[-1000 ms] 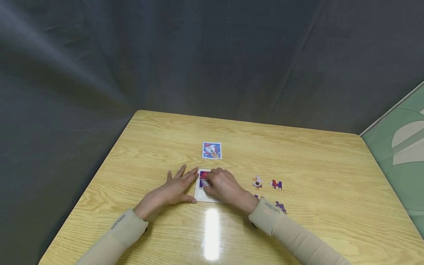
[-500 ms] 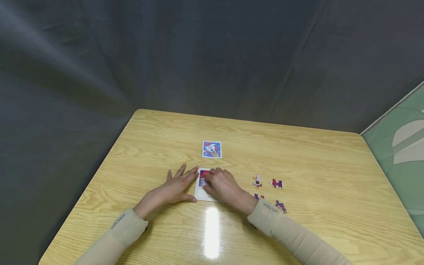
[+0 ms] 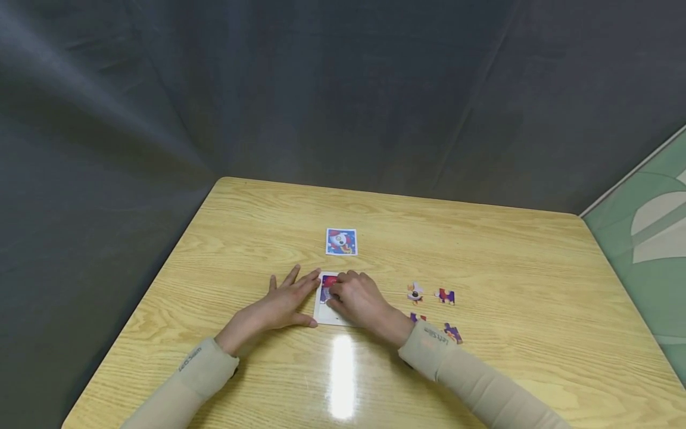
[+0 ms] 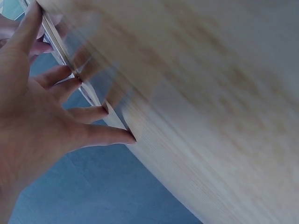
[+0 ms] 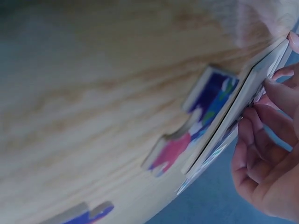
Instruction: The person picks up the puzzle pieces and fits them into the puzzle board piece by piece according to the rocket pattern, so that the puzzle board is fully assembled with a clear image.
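Note:
A shallow white puzzle tray (image 3: 329, 317) lies on the table with red and purple puzzle pieces in its upper left part. My left hand (image 3: 281, 306) rests beside it with fingers spread, thumb and index fingertip at its left edge. In the left wrist view the fingertips (image 4: 131, 136) of this hand touch the tabletop. Over the tray, my right hand (image 3: 361, 301) has its fingers curled down and pinches a purple-grey puzzle piece (image 3: 324, 295), partly hidden beneath it. The right wrist view has the thumb and fingers of the right hand (image 5: 275, 154) meeting low at the tray (image 5: 250, 93).
A square picture card (image 3: 341, 242) with a white character lies behind the tray. Right of the tray are loose puzzle pieces: a white one (image 3: 415, 294), a red and purple one (image 3: 445, 296), and two nearer the right sleeve, one (image 3: 452, 332) farther right. A dark curtain (image 3: 343, 95) hangs behind the table.
Under the right fingertips, the purple-grey piece has turned and shifted slightly against the red one. The left hand stays where it was at the tray's edge.

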Tool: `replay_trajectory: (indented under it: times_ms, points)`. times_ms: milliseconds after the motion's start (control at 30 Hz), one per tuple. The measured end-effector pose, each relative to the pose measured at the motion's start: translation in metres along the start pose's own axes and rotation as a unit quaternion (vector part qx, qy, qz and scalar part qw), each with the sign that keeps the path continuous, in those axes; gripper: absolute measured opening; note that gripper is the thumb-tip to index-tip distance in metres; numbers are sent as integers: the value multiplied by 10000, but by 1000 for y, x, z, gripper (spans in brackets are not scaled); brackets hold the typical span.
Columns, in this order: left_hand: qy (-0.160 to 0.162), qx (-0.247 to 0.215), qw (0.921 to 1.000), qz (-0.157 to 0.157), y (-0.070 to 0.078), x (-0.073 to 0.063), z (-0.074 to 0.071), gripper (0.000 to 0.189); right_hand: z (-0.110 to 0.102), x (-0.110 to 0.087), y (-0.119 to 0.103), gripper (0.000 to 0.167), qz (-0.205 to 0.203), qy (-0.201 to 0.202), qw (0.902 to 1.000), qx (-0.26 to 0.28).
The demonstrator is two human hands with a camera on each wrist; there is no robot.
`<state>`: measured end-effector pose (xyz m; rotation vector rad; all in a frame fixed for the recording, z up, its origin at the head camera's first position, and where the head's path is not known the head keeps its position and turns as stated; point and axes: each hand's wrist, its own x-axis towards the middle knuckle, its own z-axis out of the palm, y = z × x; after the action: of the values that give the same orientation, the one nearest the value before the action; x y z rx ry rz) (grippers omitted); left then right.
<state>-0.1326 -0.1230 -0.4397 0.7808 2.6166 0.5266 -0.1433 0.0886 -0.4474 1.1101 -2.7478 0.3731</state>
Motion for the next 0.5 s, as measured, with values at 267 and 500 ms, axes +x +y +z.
replay_trajectory:
  times_ms: [267, 500]
  points:
    - [38, 22, 10000, 18, 0, 1, -1, 85, 0, 0, -1, 11, -34, -33, 9999, -113]
    - [29, 47, 10000, 40, -2, 0, 2, 86, -4, -4, 4, 15, -60, 77, 9992, 380]
